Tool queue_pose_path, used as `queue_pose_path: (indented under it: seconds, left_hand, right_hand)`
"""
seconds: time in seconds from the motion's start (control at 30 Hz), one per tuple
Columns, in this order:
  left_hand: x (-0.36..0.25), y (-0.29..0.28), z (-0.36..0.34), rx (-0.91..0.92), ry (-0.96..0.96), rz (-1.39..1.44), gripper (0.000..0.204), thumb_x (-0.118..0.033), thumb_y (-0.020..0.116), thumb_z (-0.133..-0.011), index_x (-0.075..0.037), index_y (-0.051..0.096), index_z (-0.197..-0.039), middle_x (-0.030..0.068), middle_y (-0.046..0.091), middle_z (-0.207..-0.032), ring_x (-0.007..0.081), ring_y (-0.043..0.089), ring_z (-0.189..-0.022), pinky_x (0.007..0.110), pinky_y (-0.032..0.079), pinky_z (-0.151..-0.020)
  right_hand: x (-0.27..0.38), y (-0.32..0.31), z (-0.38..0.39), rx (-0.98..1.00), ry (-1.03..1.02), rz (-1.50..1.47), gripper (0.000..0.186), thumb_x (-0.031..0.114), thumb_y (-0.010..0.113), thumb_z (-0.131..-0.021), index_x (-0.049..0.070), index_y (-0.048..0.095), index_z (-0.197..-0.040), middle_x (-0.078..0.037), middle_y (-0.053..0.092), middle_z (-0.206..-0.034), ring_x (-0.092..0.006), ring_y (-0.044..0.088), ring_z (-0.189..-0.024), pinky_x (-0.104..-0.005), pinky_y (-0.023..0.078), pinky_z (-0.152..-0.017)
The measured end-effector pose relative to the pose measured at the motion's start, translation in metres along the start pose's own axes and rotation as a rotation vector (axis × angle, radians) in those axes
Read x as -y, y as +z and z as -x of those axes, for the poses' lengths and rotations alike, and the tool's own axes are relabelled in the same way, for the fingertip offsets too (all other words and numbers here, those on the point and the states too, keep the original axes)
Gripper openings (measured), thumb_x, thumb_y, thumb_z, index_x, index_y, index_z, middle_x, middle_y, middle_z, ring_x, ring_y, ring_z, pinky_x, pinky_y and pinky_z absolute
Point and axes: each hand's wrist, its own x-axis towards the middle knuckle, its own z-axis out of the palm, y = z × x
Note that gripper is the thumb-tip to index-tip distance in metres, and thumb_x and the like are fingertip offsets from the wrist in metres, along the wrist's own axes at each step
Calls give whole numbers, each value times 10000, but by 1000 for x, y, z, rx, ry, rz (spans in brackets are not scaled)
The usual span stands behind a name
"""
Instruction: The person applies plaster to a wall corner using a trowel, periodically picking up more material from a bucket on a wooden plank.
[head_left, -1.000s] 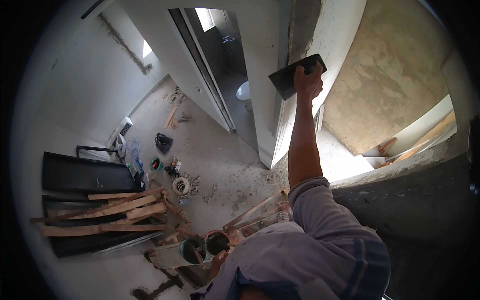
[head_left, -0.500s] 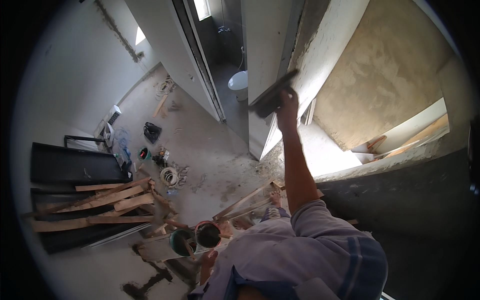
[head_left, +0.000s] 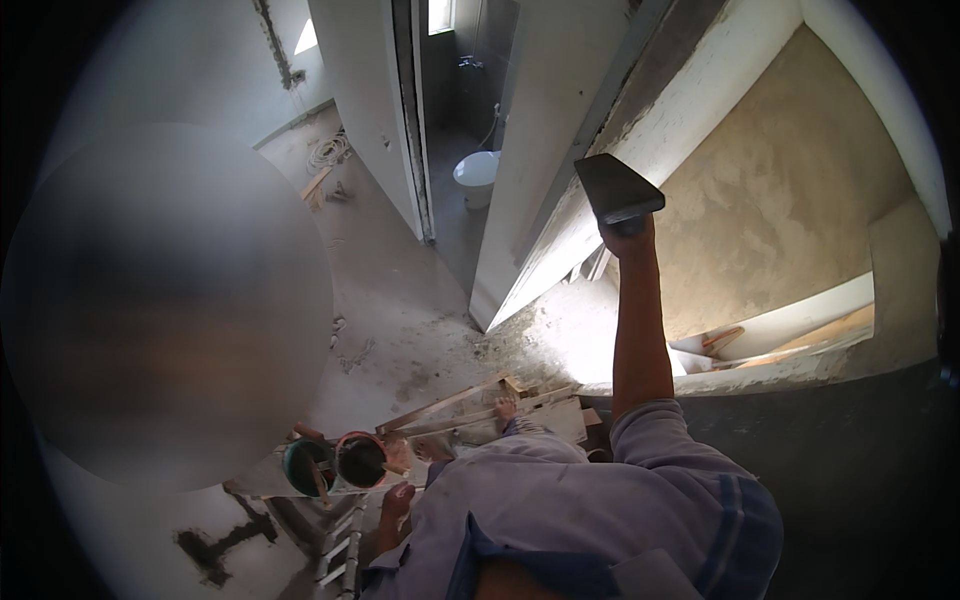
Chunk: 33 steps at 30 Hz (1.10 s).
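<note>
My right hand (head_left: 630,235) grips a dark, flat plastering float (head_left: 615,183), raised in front of the pale, rough edge of a wall (head_left: 680,95). The float hides most of my fingers. Low beside my shirt, my left hand (head_left: 398,500) has curled fingers, and what they hold is too small to make out. It is nearest to a red-rimmed bucket (head_left: 361,459) of dark material and a green bucket (head_left: 300,468), each with a stick at it, on a board platform (head_left: 440,405) where my bare foot (head_left: 505,408) shows.
A doorway shows a white toilet (head_left: 476,168). Coiled cable (head_left: 330,150) and wood scraps lie on the dusty floor. A plastered panel (head_left: 770,200) with a low opening is at right, a ladder (head_left: 340,545) at lower left. A blurred disc covers the left side.
The float dipped down-left and has now come back right, tilted differently above my right hand. The view has shifted, and a blurred disc now covers the wood and black panels at left.
</note>
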Motion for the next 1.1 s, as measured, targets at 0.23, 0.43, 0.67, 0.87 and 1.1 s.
queue_pose_path:
  seconds: [0.23,0.43,0.67,0.87,1.1]
  left_hand:
    - [-13,27,-12,4,19,-105,645,-419,692,-900,93,602,-1282,266,675,-1215,321,667,-1143,383,518,-954]
    - [-30,61,-17,-29,130,-127,666,-459,673,-894,106,619,-1245,270,687,-1179,341,671,-1131,386,518,-954]
    - [-19,93,-27,54,85,-281,555,-569,510,-950,-115,662,-1232,235,690,-1118,379,664,-1066,491,502,-883]
    - [-84,113,23,39,-88,-30,866,-652,643,-844,-16,520,-1420,255,521,-1431,353,520,-1326,405,413,-1102]
    - [-51,126,50,260,-346,33,1004,-707,623,-830,-165,260,-1592,272,100,-1643,462,204,-1494,478,253,-1210]
  right_hand:
    - [43,-23,-33,59,192,-137,313,146,649,-918,6,600,-1194,-182,659,-1125,-317,650,-1045,-395,590,-911]
    - [91,22,-36,223,211,-54,457,275,610,-959,7,524,-1318,-206,602,-1266,-324,598,-1159,-431,577,-944]
    - [109,59,-84,529,184,-174,527,340,590,-980,4,498,-1376,-170,578,-1323,-285,563,-1190,-442,517,-995]
    - [-56,9,-23,58,323,463,499,279,580,-979,6,508,-1391,-150,612,-1280,-244,609,-1130,-389,531,-960]
    - [-362,5,141,503,1267,861,477,208,569,-978,9,519,-1409,-127,651,-1231,-196,664,-1061,-327,546,-920]
